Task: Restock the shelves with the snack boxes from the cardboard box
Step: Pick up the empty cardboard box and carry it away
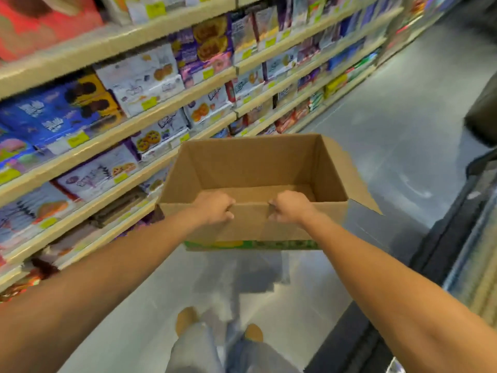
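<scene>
Head view, snack aisle: cardboard box [255, 168] held clear of the grey floor [403, 117] at arm's length, open top tipped toward the camera, right-side flap [352, 173] splayed outward. Left hand [215, 208] and right hand [291, 208] both hooked over the rim of the near wall, side by side near its middle, fingers curled round the cardboard edge. Nothing else in either hand.

To the left, just beside the box, shelves [150, 114] running down the aisle tier on tier, well filled with snack boxes [139, 76] in white, purple and blue, yellow price tags [149, 103] along the edges. Much of it smeared by motion blur; no clear gaps to be made out in the nearer bays, lowest tiers too blurred to judge.

Inside the box, only bare brown cardboard on show: far wall, side walls and the strip of bottom not hidden by the near wall. No product visible in it; nearest part of the bottom out of sight, so impossible to rule out a pack lying flat there.

Judged from that: unloading apparently done or very nearly so, with stock on the shelves and the box looking empty. Left to do, most likely: check the hidden part of the bottom, then carry the box off or flatten it.

Below, two tan shoes [187, 319] and pale trouser legs [193, 348] on the floor; dark cabinet [457, 238] along the right side.
</scene>
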Demonstrator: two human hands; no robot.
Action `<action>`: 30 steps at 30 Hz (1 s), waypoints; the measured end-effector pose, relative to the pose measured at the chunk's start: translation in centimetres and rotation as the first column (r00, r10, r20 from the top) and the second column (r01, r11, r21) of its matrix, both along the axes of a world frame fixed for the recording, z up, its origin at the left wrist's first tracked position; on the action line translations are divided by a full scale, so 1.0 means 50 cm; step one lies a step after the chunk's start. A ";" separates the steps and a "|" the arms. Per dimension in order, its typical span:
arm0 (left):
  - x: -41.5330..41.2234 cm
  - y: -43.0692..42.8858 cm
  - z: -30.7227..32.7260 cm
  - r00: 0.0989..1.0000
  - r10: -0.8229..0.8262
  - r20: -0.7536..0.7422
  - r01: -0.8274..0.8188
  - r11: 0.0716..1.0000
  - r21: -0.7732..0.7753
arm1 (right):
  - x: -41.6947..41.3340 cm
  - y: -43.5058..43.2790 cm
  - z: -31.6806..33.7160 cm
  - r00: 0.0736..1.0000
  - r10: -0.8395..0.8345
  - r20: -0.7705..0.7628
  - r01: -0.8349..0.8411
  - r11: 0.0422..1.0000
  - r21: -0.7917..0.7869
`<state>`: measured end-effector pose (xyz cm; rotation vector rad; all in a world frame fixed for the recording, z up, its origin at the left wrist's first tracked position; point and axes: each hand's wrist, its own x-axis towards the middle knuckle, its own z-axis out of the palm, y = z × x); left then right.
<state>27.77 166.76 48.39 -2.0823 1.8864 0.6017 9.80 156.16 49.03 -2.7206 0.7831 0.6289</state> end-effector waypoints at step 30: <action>-0.507 -1.209 0.160 0.763 -0.634 0.127 0.646 0.744 -0.171 | -0.557 -0.964 0.146 0.746 -0.663 0.061 0.665 0.737 -0.123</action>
